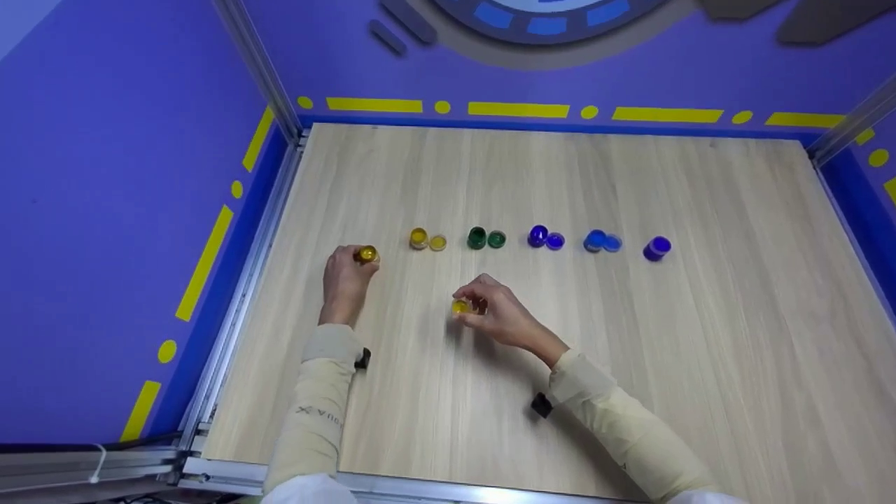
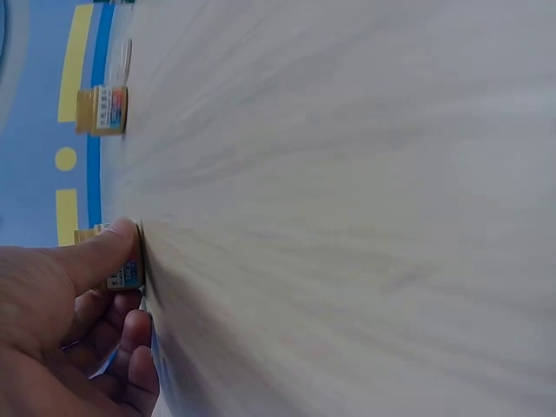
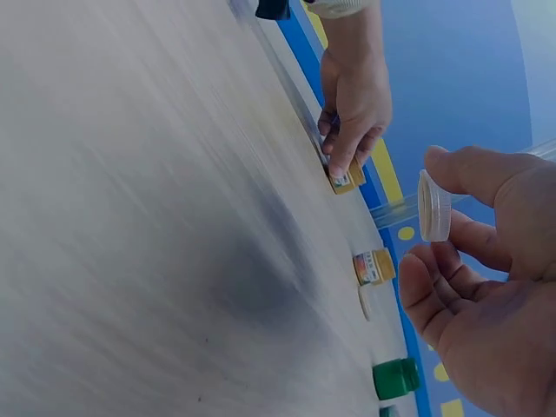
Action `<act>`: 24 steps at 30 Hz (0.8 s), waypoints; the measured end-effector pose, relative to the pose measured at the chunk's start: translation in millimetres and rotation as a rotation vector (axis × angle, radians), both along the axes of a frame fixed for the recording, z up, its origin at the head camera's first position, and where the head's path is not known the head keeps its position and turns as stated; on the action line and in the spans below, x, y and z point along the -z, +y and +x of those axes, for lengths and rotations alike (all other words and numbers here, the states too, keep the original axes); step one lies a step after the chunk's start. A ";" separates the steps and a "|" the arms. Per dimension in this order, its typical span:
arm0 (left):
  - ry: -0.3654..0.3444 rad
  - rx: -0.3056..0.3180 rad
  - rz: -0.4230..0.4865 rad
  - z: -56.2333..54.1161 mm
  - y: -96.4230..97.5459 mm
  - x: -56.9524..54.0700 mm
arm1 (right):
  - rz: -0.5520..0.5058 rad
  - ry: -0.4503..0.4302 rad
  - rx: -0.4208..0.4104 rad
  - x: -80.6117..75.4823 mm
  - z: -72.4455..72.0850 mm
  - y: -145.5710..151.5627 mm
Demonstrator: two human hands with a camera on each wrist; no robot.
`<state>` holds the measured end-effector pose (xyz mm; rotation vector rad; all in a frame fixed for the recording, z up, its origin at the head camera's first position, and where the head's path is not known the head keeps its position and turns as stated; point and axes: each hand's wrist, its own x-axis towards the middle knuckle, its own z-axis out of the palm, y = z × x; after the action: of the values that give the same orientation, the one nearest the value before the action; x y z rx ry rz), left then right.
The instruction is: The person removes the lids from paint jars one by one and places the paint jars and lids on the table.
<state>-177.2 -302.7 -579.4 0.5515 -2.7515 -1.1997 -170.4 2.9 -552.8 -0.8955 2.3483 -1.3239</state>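
Note:
At the left end of a row of paint jars, my left hand (image 1: 346, 276) grips a small uncapped jar of dark yellow paint (image 1: 367, 253) between thumb and fingers. The left wrist view shows this jar's label (image 2: 126, 276) beside the thumb, its base at the tabletop. My right hand (image 1: 502, 313) pinches a round clear lid (image 1: 460, 306) by its edge, above the table and nearer to me than the row. Yellow paint marks the lid's inside. From the right wrist, the lid's ridged rim (image 3: 434, 207) shows between thumb and fingers.
Rightward in the row stand an open yellow jar (image 1: 418, 238), a green jar (image 1: 477, 237), a violet jar (image 1: 538, 235) and a blue jar (image 1: 595, 241), each with its lid beside it. A purple jar (image 1: 656, 248) ends the row. Blue walls (image 1: 518, 84) border the wooden table (image 1: 700, 392).

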 end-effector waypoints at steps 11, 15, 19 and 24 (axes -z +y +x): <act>-0.022 -0.060 0.034 -25.5 -6.2 -0.2 | 0.030 0.118 -0.060 2.1 -17.6 -36.2; -0.011 -0.057 0.026 -31.9 -8.5 0.4 | 0.069 0.154 -0.070 0.5 -26.5 -55.8; 0.001 -0.051 0.039 -35.9 -11.4 -1.5 | 0.111 0.205 -0.067 -1.4 -35.4 -81.0; -0.027 -0.066 0.065 -36.6 -11.1 -1.5 | 0.151 0.261 -0.052 -6.9 -43.4 -112.4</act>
<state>-213.8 -313.8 -577.8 0.6648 -2.7007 -1.2802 -213.8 -109.5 -545.8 -1.1312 2.5581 -1.0471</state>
